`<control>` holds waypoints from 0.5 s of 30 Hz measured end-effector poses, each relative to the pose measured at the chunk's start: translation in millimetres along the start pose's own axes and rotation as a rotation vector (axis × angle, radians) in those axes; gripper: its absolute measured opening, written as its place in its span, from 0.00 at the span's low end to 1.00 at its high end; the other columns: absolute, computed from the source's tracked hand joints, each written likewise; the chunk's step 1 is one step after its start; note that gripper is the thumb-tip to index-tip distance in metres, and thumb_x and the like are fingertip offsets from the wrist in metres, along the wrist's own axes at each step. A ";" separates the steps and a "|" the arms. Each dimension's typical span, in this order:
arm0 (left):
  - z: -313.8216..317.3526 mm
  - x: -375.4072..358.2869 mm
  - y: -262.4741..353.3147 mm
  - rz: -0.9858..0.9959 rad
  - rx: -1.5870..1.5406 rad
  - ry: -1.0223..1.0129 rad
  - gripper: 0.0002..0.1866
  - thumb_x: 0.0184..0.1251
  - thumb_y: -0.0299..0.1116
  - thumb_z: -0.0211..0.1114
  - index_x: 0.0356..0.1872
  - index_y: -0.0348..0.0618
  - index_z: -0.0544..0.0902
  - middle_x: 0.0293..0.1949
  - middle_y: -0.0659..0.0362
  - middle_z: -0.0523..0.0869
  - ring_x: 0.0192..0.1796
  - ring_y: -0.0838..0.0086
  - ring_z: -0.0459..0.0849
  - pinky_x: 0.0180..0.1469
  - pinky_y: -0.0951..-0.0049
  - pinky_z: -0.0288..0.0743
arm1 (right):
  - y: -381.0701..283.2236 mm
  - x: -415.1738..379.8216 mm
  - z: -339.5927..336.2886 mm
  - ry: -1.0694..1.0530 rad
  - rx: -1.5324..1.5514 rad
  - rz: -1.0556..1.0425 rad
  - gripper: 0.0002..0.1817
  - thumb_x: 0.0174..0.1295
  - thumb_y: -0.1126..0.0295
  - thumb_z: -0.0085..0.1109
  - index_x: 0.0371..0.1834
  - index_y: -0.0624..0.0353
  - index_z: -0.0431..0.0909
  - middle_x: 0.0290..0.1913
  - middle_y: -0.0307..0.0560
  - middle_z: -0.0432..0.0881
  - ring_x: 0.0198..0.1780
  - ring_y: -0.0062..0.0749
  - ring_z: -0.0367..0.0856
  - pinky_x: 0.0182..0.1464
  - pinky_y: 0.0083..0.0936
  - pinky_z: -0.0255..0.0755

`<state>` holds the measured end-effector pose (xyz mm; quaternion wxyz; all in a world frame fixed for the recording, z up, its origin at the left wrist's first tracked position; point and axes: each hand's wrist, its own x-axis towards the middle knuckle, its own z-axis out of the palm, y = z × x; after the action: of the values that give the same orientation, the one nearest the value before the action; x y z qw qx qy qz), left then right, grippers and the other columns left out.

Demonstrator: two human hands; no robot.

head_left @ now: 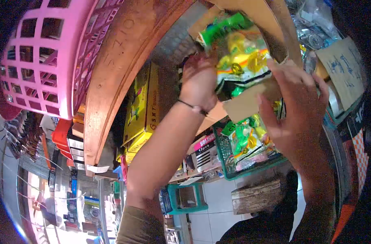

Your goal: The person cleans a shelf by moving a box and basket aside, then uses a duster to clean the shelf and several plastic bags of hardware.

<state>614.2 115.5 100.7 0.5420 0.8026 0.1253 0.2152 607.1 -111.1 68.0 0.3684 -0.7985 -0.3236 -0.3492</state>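
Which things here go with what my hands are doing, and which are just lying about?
In use:
- green-and-yellow packet, between left hand and right hand
- cardboard piece beneath it
- probably the green crate of similar packets

Lying about:
- pink basket
- yellow box
- green stool

White-tiled floor (210, 194) with thin dark joints, and on it a green plastic stool (188, 209) and a weathered brown block (256, 197).

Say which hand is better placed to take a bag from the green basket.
Right, probably: the right hand appears nearer the lower bag in the green basket. The left hand is farther off, beside the upper bag.
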 end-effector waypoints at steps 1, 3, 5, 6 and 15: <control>8.8 -6.9 20.0 0.148 0.898 -0.077 0.17 0.59 0.30 0.46 0.51 0.40 0.69 0.47 0.48 0.74 0.49 0.61 0.73 0.51 0.66 0.66 | -2.2 -0.5 -3.4 -0.064 0.015 0.046 0.28 0.47 0.66 0.58 0.55 0.51 0.65 0.48 0.42 0.71 0.55 0.34 0.65 0.57 0.40 0.50; 23.6 -19.0 36.3 0.303 1.793 -0.151 0.22 0.57 0.31 0.43 0.55 0.40 0.64 0.47 0.45 0.72 0.52 0.58 0.69 0.56 0.64 0.60 | -2.6 0.1 -2.4 -0.066 0.016 0.029 0.28 0.47 0.66 0.58 0.55 0.51 0.65 0.48 0.42 0.71 0.54 0.34 0.65 0.56 0.39 0.51; 42.1 -25.4 29.9 0.225 0.746 0.334 0.24 0.56 0.31 0.47 0.56 0.36 0.62 0.49 0.39 0.69 0.54 0.52 0.66 0.59 0.52 0.51 | -2.9 0.6 -3.1 -0.080 0.024 0.011 0.28 0.47 0.66 0.57 0.55 0.51 0.65 0.47 0.41 0.71 0.54 0.34 0.65 0.56 0.39 0.51; 44.6 -25.8 23.0 0.218 0.745 0.333 0.24 0.56 0.31 0.47 0.56 0.36 0.62 0.49 0.39 0.69 0.54 0.52 0.66 0.59 0.52 0.51 | -1.6 4.3 -6.1 -0.104 0.002 0.014 0.25 0.47 0.66 0.57 0.52 0.52 0.68 0.46 0.41 0.71 0.52 0.34 0.66 0.55 0.39 0.52; 39.5 -11.4 36.6 0.740 1.260 0.006 0.15 0.51 0.25 0.53 0.43 0.40 0.72 0.42 0.43 0.74 0.42 0.49 0.73 0.43 0.57 0.69 | 20.6 44.2 6.3 -0.248 -0.024 0.029 0.11 0.47 0.69 0.55 0.35 0.56 0.76 0.41 0.43 0.74 0.43 0.40 0.69 0.46 0.38 0.60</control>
<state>622.0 64.3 119.5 -0.1313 0.9514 -0.0524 0.2735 649.2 -105.2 92.7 0.3210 -0.8445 -0.3509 -0.2462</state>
